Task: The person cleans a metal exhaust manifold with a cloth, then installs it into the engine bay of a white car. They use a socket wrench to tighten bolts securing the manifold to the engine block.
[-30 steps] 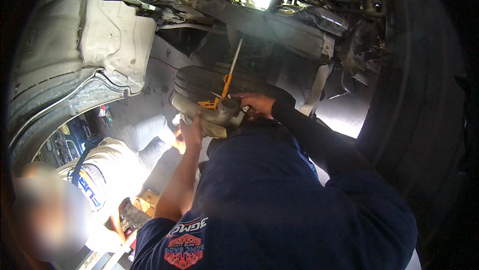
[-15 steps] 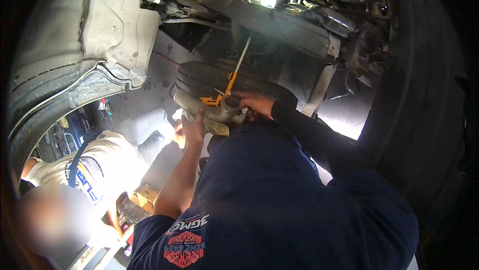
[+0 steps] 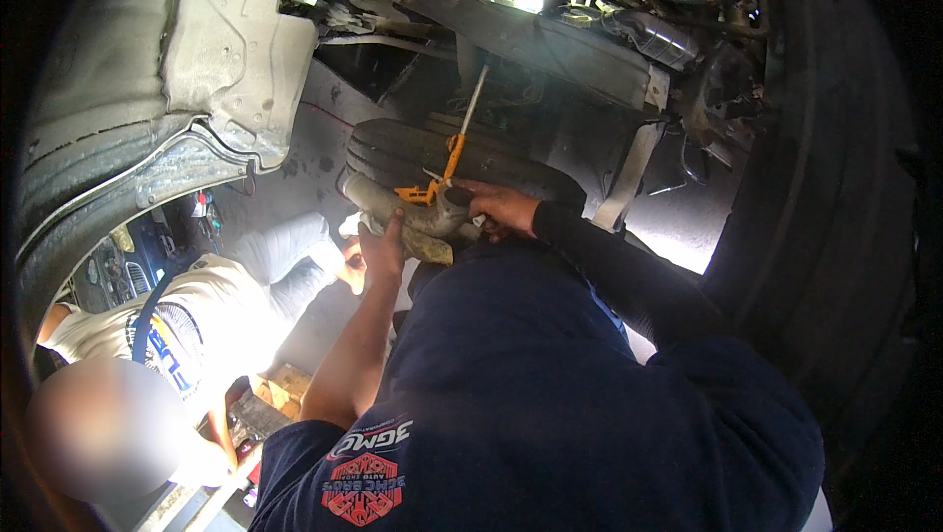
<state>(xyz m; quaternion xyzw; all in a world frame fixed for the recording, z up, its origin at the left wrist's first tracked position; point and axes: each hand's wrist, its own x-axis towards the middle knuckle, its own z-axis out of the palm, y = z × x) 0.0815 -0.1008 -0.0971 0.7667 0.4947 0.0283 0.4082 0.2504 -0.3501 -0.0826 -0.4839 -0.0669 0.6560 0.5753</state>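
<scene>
A grey curved pipe with a round opening at its right end lies across my lap. My left hand is closed round its underside, thumb up along the front. A yellowish rag is bunched beneath the pipe, close to the left fingers. At the right end, my right hand grips the pipe, its fingers reaching over the rim and partly covering the opening; the lower fingers are partly hidden. Just beyond the pipe stands an orange-handled tool with a long thin metal shaft, touched by neither hand as far as I can see.
A large tyre lies behind the pipe. Above it runs a dark metal crossbeam below brightly lit engine parts. A pale vehicle panel hangs at upper left. At left, another person in a light shirt bends beside a wooden piece.
My right hand has shifted slightly left, and its fingers now cover more of the pipe's opening. The left hand keeps its hold almost unchanged.
</scene>
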